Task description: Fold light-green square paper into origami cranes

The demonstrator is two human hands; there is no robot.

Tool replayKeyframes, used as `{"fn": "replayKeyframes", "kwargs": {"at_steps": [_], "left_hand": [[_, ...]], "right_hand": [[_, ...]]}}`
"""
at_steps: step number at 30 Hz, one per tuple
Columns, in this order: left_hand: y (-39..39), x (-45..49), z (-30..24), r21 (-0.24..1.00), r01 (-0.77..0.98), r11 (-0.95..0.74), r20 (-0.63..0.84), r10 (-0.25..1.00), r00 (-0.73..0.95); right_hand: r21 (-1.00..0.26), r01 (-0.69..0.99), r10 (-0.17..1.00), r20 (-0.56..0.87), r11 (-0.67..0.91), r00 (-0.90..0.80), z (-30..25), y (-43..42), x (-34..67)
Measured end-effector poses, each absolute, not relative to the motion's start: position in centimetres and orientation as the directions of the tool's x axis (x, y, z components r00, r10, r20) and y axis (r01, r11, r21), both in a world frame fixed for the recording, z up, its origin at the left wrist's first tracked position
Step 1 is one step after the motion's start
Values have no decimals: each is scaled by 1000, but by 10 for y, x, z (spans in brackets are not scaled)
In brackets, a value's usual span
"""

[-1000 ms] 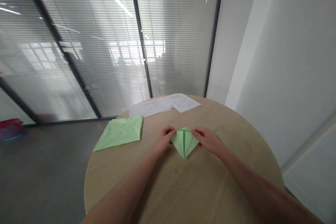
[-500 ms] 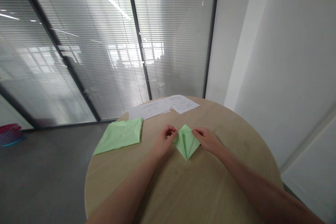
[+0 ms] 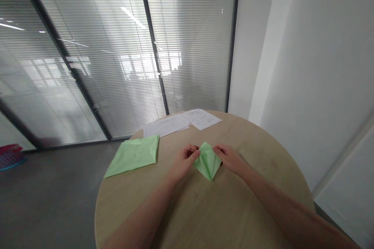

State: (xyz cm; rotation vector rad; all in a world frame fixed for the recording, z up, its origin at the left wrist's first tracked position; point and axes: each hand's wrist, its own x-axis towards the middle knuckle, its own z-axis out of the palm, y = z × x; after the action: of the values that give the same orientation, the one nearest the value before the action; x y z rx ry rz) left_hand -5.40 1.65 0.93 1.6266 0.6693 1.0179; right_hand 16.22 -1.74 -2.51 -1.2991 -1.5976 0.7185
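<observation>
Between my two hands is a small light-green folded paper (image 3: 208,160), roughly diamond-shaped, with creases running down to a point that faces me. My left hand (image 3: 187,158) pinches its left edge, thumb on top. On the opposite side my right hand (image 3: 228,157) grips the right edge between thumb and fingers. Some fingertips are hidden behind the paper. The paper is over the middle of a round wooden table (image 3: 233,210); I cannot tell how much of it touches the surface.
A larger folded light-green cloth or sheet (image 3: 133,155) lies at the table's left edge. Printed white papers (image 3: 201,118) lie at the far edge. Behind stand glass panels with blinds (image 3: 193,46), and a white wall (image 3: 321,66) is on the right. A pink-and-blue basket (image 3: 11,157) sits on the floor.
The sides of the green paper have drawn slightly inward, making it narrower with a deeper middle crease. Both hands keep their hold. The whole view has shifted slightly.
</observation>
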Motion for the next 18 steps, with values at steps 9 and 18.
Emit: {"fn": "replayKeyframes", "kwargs": {"at_steps": [9,18], "left_hand": [[16,-56,6,957,-45,-286,266,808,525],[15,-60,4,970,60,-236,150,773,617]], "right_hand": [[-902,354,956,285,245,66,-29,-13,162],[-942,279,971,222,189,93,-33,-13,160]]}}
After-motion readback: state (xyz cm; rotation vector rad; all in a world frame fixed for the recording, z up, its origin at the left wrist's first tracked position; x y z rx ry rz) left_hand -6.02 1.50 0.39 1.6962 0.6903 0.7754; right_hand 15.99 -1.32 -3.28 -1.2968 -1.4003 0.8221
